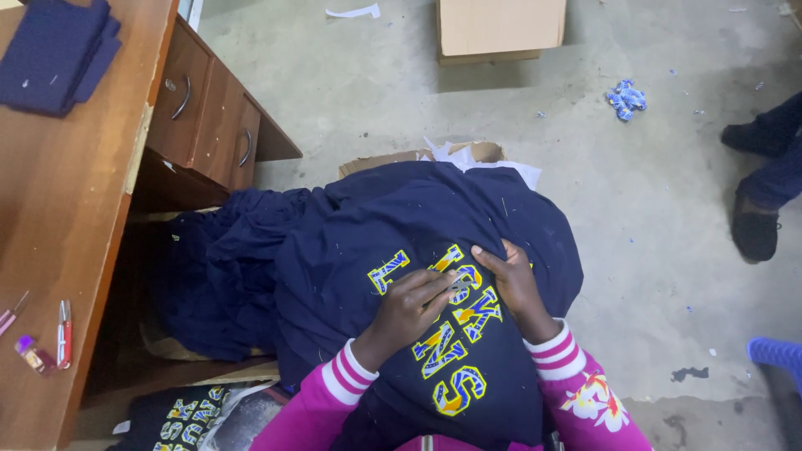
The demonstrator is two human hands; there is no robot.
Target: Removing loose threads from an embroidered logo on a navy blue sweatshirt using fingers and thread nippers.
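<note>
Pink sleeves (pixel 334 392) lead to both hands on a navy garment (pixel 418 250) draped over the lap. Left hand (pixel 409 305) pinches a small metal tool (pixel 459 288) against the yellow-blue lettering (pixel 455 351); right hand (pixel 514 280) clamps the cloth just beside it. At 9 o'clock, snips (pixel 63 332) lie on the bench (pixel 67 209). At 3 o'clock, another person's shoes (pixel 756 225) rest on the floor (pixel 652 209).

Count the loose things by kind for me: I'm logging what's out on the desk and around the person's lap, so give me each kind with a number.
Small tools on the desk edge: 3 (red snips, pink-handled tool, small lighter)
Folded navy cloth stacks: 1
Navy embroidered garments under the left hand and right hand: 1
Cardboard boxes: 2
Total: 7
</note>
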